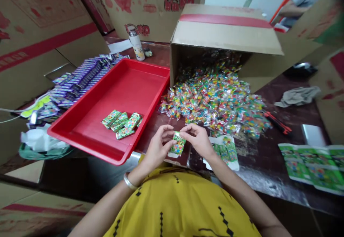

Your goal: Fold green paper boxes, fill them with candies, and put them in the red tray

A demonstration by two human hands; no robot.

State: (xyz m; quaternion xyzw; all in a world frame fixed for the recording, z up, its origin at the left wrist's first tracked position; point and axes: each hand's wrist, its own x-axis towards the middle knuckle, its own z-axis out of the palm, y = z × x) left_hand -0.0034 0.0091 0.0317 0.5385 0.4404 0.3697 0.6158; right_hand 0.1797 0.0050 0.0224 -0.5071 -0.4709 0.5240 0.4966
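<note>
Both hands hold one small green carton (pixel 177 146) just above the table's near edge. My left hand (pixel 159 147) pinches its left side and my right hand (pixel 197 139) pinches its top right corner. Right behind them spreads a heap of colourful wrapped sweets (pixel 215 101), spilling from a cardboard box (pixel 225 33) lying on its side. A red tray (pixel 118 97) to the left contains several filled green cartons (pixel 122 123). Flat green carton blanks (pixel 225 151) lie beside my right wrist.
Purple flat packs (pixel 80 79) are stacked left of the tray. A white bottle (pixel 136 44) stands at the back. More green blanks (pixel 311 165), an orange cutter (pixel 278 123) and a grey cloth (pixel 298 95) lie to the right. Large cartons wall the left; another person's arm (pixel 292 9) shows top right.
</note>
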